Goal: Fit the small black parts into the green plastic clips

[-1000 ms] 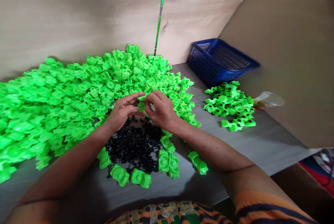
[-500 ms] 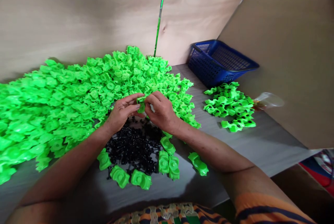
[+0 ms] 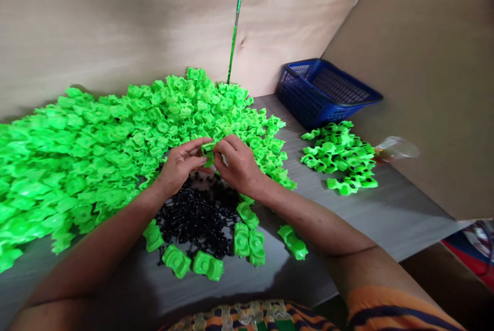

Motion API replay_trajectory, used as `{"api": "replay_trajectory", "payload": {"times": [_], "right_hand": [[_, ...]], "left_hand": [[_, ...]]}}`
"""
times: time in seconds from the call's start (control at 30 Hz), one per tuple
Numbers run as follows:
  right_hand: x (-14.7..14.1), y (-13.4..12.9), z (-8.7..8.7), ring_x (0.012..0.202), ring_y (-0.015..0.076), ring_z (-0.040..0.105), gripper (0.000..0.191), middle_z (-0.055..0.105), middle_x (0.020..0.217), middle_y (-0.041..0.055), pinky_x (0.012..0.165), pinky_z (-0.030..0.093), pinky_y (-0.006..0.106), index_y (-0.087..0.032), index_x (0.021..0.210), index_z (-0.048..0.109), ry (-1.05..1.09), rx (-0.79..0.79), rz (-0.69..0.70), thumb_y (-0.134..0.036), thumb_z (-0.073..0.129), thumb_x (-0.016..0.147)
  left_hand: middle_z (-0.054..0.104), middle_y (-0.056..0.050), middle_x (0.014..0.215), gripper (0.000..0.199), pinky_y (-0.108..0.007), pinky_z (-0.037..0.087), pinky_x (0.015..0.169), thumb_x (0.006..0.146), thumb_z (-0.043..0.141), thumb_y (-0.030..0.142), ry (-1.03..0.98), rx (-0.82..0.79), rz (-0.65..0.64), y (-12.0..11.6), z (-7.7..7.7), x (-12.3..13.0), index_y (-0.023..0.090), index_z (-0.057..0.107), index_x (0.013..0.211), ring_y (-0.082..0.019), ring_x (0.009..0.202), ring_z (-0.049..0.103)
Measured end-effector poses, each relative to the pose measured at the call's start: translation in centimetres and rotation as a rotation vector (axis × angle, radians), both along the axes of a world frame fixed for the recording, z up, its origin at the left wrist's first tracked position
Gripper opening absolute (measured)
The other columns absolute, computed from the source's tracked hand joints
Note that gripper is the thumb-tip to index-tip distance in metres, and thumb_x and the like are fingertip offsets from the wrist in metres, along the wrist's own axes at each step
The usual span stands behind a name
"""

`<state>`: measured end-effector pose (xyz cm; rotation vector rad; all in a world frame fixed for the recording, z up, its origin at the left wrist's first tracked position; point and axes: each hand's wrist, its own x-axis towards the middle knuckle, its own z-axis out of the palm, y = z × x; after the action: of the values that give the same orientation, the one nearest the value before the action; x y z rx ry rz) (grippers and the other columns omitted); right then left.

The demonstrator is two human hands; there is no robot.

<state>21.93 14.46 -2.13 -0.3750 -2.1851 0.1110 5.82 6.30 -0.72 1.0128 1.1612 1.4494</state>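
My left hand [image 3: 178, 167] holds a small green plastic toy car body [image 3: 209, 159] between thumb and fingers, raised over the table. At its right end, the closed fingertips of my right hand [image 3: 237, 162] pinch a thin black axle [image 3: 208, 152], mostly hidden by the fingers. Below both hands lies a heap of black axle pieces [image 3: 198, 218] with small knobbed ends. Loose green car bodies [image 3: 176, 260] rest along the heap's near and right edges. Another one [image 3: 292, 242] lies apart, close to my right forearm.
A large pile of green car bodies [image 3: 116, 140] covers the left and back of the grey table [image 3: 401, 207]. To the right is a smaller group with black parts fitted [image 3: 339, 156], beside a clear plastic cup [image 3: 397, 147]. Behind it stands a blue basket [image 3: 320, 99] against wooden walls.
Almost nothing differs. Both hands stay in place on the car body, with a slight shift of the piece between the fingertips.
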Motion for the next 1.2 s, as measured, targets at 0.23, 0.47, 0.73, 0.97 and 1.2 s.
{"api": "replay_trajectory", "payload": {"times": [0.23,0.47,0.73,0.97,1.2], "right_hand": [[0.08,-0.11,0.10,0.080,0.0189,0.049,0.021,0.054,0.082,0.0027,0.072,0.040,0.031,-0.023,0.088,0.054,-0.016,0.063,-0.031,-0.007,0.045,0.098],[0.13,-0.22,0.17,0.081,0.0190,0.048,0.021,0.053,0.082,0.0025,0.073,0.040,0.031,-0.023,0.087,0.054,-0.019,0.049,-0.023,-0.007,0.045,0.099],[0.10,-0.29,0.33,0.081,0.0193,0.048,0.020,0.053,0.082,0.0029,0.073,0.042,0.032,-0.023,0.085,0.055,-0.011,-0.073,0.022,-0.010,0.048,0.099],[-0.03,-0.17,0.42,0.079,0.0158,0.055,0.015,0.058,0.083,0.0010,0.071,0.044,0.029,-0.022,0.090,0.057,0.109,-0.207,0.104,-0.011,0.052,0.097],[-0.25,0.35,0.11,0.071,0.0117,0.057,0.004,0.062,0.077,-0.0024,0.068,0.047,0.026,-0.021,0.087,0.059,0.191,-0.552,0.145,-0.022,0.061,0.090]], "left_hand": [[0.062,0.002,0.074,0.045,-0.030,0.066,0.066,0.060,0.081,0.021,-0.022,-0.010,-0.011,-0.08,0.40,0.15,0.020,0.083,0.105,-0.015,0.073,0.063],[0.063,0.000,0.077,0.038,-0.029,0.065,0.063,0.073,0.084,0.035,-0.002,0.025,-0.001,-0.01,-0.02,0.13,0.018,0.083,0.107,-0.014,0.070,0.061],[0.065,-0.001,0.078,0.038,-0.027,0.064,0.061,0.076,0.087,0.042,0.047,0.074,0.010,0.20,-0.42,-0.01,0.018,0.083,0.105,-0.014,0.071,0.063],[0.067,0.000,0.076,0.041,-0.027,0.064,0.060,0.075,0.088,0.045,0.126,0.107,0.093,0.17,0.01,0.16,0.018,0.084,0.106,-0.013,0.065,0.061],[0.067,-0.001,0.076,0.052,-0.029,0.066,0.064,0.075,0.088,0.050,0.174,0.111,0.131,0.07,0.27,-0.22,0.017,0.082,0.115,-0.016,0.073,0.065]]}}
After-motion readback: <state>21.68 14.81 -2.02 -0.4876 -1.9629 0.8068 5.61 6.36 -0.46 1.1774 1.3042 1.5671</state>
